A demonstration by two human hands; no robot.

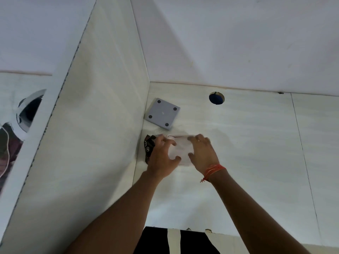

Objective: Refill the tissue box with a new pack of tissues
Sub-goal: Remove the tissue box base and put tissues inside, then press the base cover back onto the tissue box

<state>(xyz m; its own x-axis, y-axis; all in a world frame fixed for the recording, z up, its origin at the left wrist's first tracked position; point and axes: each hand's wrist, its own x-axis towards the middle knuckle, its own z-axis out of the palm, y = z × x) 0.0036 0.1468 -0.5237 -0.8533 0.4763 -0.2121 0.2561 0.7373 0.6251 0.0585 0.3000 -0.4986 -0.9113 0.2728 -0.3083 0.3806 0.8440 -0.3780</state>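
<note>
In the head view, motion blur smears the fingertips of both hands and the far edge of the white stack of tissues (pixel 180 150) they hold, so individual sheets cannot be made out. The left hand (pixel 162 158) hides most of a crumpled black printed plastic wrapper (pixel 149 147), which peeks out at its nine o'clock side. At the left edge, beyond the white side panel (pixel 102 107), a dark round object is cut off and unreadable.

The tissue stack is pale, soft-edged and roughly rectangular, lying on the white streaked surface (pixel 247 143) close to the corner where the side panel meets it. Both hands press on it with fingers spread wide: the left hand covers its nine o'clock end, thumb on the near edge, and the right hand (pixel 201 154), with an orange thread band (pixel 212 170) around the wrist, covers its three o'clock end. A strip of tissue shows between them.

At twelve o'clock from the stack, just apart from it, lies a grey square plastic box (pixel 162 113) showing four dark round feet. A round hole (pixel 216 98) with blue inside sits at one o'clock.
</note>
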